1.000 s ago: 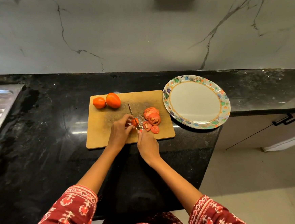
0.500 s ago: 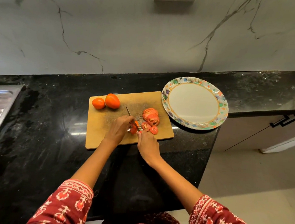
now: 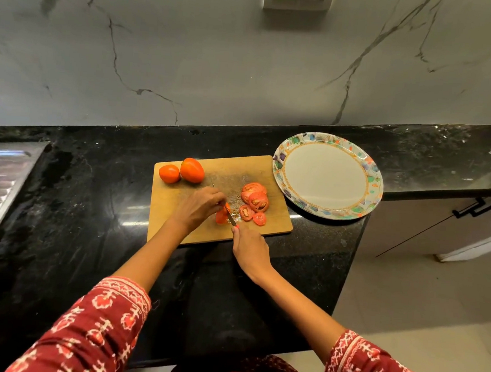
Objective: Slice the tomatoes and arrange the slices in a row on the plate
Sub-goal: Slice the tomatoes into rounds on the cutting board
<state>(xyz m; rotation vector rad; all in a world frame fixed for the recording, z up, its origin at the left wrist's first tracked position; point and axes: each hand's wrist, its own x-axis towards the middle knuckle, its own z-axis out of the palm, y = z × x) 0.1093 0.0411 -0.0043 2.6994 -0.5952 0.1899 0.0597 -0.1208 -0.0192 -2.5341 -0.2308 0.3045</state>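
On the cutting board (image 3: 177, 210), near the front edge of the black surface (image 3: 74, 216), the left hand (image 3: 198, 208) curls its fingers over what is left of a tomato (image 3: 221, 214), pinning it to the wood. The right hand (image 3: 248, 246) comes in from the board's front edge, wrapped around the handle of a knife (image 3: 231, 218), and the blade stands against the right-hand face of that tomato piece. The blade's long axis runs from the front edge toward the back wall, angling slightly left, so the next cut falls just beside the left fingertips: that narrow gap is what the stroke depends on, I judge.

Cut slices (image 3: 253, 202) lie in a loose overlapping pile on the right part of the board, just past the blade. Two whole tomatoes (image 3: 182, 170) sit touching at the board's back left corner. The plate (image 3: 277, 170) holds nothing and rests at the board's back right corner, its rim overlapping or touching the board.

The left fingers cover most of the remaining piece, so its size is hard to judge. The knife handle is hidden inside the right hand, and the blade tip is barely visible behind the left hand.
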